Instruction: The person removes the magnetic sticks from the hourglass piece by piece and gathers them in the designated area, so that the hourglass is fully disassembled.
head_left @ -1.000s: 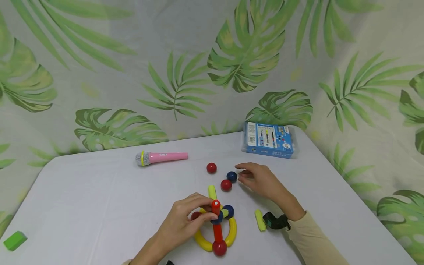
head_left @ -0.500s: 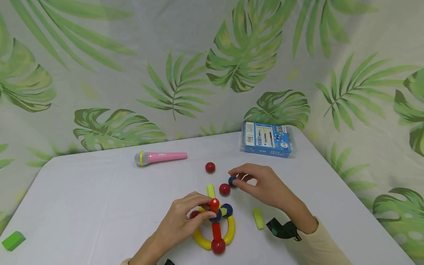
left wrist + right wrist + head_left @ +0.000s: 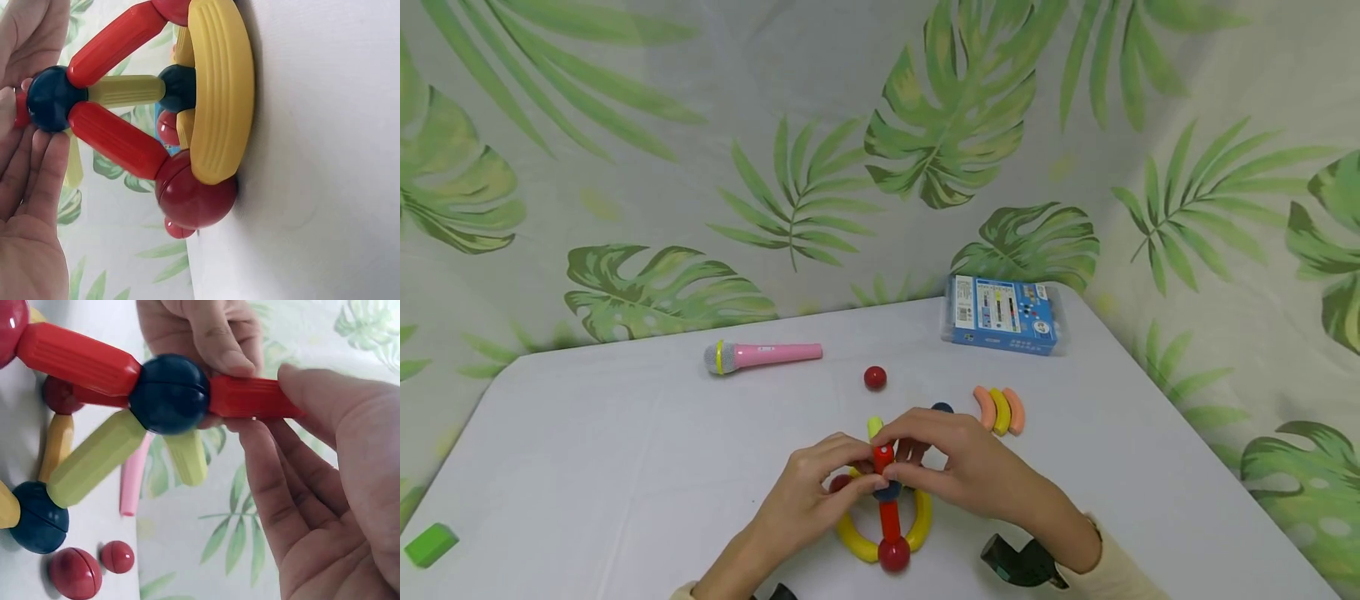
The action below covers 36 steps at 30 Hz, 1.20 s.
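A construction of magnetic rods and balls stands on the table, with yellow curved rods at its base. Slanted red rods and a yellow-green rod meet at a dark blue ball. From that ball, a short red rod points upward. My left hand grips the joint, its thumb and fingers at the ball and the rod's lower part. My right hand pinches the same red rod near its top end. In the head view the fingers partly cover the joint.
Behind the hands lie a loose red ball, a dark blue ball and curved pieces. A pink toy microphone, a blue box and a green block are farther off.
My right hand has moved left and toward me, from the loose blue ball to the upright red rod. Curved pieces behind it have come into view. The left hand has kept its grip.
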Available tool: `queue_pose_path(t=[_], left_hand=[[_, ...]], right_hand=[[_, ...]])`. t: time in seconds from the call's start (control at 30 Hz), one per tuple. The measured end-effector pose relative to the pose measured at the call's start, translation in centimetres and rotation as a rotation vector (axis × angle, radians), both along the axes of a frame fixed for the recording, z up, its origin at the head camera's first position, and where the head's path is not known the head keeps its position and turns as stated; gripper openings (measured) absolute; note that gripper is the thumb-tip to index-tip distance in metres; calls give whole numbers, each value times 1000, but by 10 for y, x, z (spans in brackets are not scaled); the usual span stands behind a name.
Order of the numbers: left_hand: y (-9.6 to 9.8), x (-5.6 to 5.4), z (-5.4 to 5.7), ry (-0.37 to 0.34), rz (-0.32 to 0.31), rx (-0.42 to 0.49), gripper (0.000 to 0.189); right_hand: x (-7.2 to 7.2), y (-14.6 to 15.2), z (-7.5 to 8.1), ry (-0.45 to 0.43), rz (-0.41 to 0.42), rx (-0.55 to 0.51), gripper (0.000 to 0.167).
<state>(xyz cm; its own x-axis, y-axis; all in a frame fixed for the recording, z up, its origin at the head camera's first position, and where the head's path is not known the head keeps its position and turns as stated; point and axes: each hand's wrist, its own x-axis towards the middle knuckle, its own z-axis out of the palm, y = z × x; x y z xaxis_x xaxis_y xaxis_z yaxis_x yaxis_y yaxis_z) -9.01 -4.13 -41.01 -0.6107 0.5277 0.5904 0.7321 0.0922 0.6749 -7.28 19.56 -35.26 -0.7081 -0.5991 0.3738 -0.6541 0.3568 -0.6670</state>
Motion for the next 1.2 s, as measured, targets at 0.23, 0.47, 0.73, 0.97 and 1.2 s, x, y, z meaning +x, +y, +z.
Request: queue_pose_path(t=[0.23,0.47,0.73,0.97,1.2], left_hand=[[-2,0,0,24,-27,2,35],[-1,3,1,66,-8,13,32],[-1,4,6,-32,9,-30,25],[-1,6,5,-118,21,-54,23],[1,6,5,-122,11,-50,21]], right_hand=[[3,-2,0,17,9,21,28],[6,-3,3,33,7,57,25],[9,11,25,154,-52,-119,28],[10,30,34,164,-170,-78,35],[4,37,30,162,-160,-54,34]])
